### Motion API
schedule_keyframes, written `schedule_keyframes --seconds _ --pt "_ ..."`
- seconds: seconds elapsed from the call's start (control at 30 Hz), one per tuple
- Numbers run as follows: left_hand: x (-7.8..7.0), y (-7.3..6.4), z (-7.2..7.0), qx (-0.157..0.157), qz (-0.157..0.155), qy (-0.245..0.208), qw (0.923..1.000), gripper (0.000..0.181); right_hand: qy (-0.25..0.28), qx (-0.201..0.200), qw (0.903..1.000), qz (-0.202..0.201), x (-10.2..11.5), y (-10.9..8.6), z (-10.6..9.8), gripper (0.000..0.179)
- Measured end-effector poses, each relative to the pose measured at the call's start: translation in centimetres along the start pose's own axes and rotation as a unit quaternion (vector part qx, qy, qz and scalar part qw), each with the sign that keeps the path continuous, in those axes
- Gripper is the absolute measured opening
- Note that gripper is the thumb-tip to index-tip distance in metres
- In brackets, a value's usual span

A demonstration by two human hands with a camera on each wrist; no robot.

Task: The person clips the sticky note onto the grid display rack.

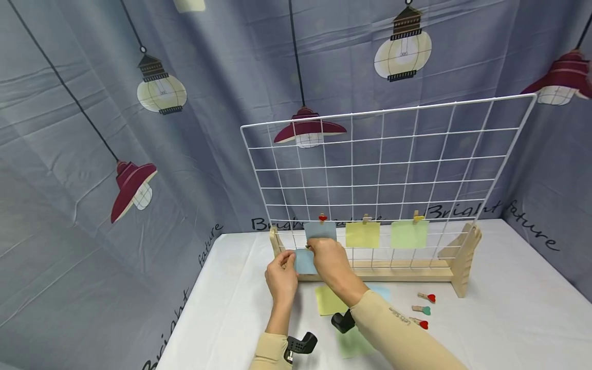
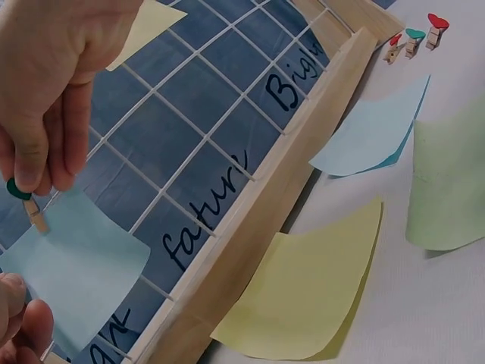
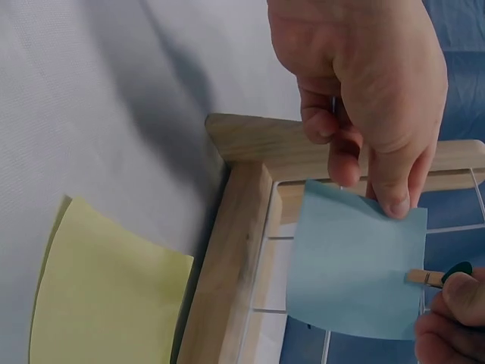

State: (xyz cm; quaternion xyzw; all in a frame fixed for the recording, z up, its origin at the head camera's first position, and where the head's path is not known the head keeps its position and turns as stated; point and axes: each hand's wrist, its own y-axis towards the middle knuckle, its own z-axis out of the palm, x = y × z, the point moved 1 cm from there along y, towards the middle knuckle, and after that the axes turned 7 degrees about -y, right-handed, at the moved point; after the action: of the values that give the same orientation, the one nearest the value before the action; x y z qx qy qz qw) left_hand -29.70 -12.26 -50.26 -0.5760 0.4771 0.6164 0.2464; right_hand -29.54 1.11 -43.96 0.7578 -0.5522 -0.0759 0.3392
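Note:
My left hand pinches the left edge of a light blue paper note between thumb and fingers. The note lies against the lower left of a white wire grid. A small wooden clothespin with a green ornament sits over the note's top edge, and my right hand pinches its end. Just above hangs another blue note, held by a clothespin with a red heart. Farther right on the same row, a yellow note and a pale green note hang from clothespins.
The grid stands in a wooden base on a white table. Yellow notes, blue notes and green notes lie in front. Several heart clothespins, including a green one, lie right. A patterned curtain surrounds the table.

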Motion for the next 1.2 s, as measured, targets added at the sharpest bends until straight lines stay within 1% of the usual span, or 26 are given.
schedule_keyframes --seconds 0.13,0.33,0.63,0.77,1.0,1.07,1.2 --pt "0.2 -0.3 0.2 -0.009 0.007 0.002 0.9999 0.007 -0.014 0.011 0.9998 0.001 0.2 -0.1 0.1 0.007" --pt "0.5 -0.5 0.3 -0.02 0.005 0.0 0.9998 0.007 -0.012 0.004 0.9999 -0.002 0.3 -0.2 0.1 0.011" --pt "0.5 -0.5 0.5 -0.024 0.0 -0.01 0.9996 0.009 0.003 -0.029 0.9995 -0.014 -0.1 -0.6 0.5 0.016" --pt "0.5 -0.6 0.5 -0.024 -0.002 -0.012 0.9996 0.009 0.007 -0.043 0.9986 -0.029 -0.4 -0.9 0.7 0.02" --pt "0.4 -0.9 0.1 -0.023 0.0 -0.013 0.9996 0.017 0.013 -0.08 0.9947 -0.062 -1.1 -2.4 0.5 0.027" --pt "0.5 -1.0 0.0 -0.023 -0.001 -0.015 0.9996 0.018 0.021 -0.093 0.9927 -0.074 -1.4 -3.0 0.4 0.029" --pt "0.5 -1.3 -0.4 -0.023 0.008 -0.014 0.9996 0.017 0.036 -0.107 0.9896 -0.089 -2.1 -4.1 0.4 0.03"
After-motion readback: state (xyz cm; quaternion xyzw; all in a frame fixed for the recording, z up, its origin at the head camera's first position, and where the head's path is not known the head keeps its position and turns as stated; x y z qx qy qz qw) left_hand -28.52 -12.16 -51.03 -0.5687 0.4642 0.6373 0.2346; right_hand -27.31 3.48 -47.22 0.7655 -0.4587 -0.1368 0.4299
